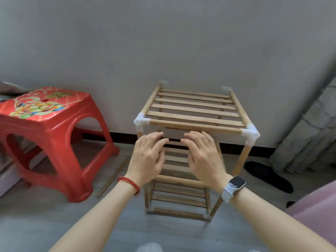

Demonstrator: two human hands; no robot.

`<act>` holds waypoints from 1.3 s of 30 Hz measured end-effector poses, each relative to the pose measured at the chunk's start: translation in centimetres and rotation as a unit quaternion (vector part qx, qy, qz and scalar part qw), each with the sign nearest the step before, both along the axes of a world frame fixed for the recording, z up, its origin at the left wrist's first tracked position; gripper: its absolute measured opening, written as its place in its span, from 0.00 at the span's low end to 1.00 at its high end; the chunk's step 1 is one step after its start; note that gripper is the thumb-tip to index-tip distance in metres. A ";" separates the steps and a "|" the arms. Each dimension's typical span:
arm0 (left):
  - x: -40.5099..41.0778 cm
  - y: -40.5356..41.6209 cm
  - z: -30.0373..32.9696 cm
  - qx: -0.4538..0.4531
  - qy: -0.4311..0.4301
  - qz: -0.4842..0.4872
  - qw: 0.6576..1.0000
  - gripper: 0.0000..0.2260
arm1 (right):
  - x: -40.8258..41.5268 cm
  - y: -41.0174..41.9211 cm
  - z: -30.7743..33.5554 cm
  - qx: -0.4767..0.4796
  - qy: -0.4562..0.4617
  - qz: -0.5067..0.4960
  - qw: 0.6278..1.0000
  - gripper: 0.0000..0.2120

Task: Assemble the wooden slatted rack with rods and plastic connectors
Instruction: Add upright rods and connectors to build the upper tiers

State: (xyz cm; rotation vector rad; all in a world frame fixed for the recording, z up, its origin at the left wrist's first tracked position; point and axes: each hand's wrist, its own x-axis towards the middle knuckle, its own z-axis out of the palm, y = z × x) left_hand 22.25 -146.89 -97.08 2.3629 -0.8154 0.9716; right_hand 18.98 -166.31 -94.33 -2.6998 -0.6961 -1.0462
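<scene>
head view: the wooden slatted rack [192, 113] stands upright on the floor [163, 231] against the far wall, white plastic connectors [141, 121] at its top corners. both hands hover just in front of it below the top shelf, the left hand [147, 157] and right hand [203, 157] with fingers loosely spread, holding nothing. a red stool [49, 139] sits left; a loose rod [113, 176] lies between stool and rack.

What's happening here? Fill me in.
A person is putting together a wooden slatted rack. It stands upright on the floor by the wall, tiers of slats in place and white plastic connectors on the top corners. The left hand and right hand hover open in front of it, gripping nothing. One loose rod lies beside a red stool.
</scene>
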 end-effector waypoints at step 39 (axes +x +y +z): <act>-3.6 23.7 -47.7 0.066 0.412 0.512 0.750 0.26 | 19.3 35.5 -44.0 -0.407 0.219 0.161 0.872 0.09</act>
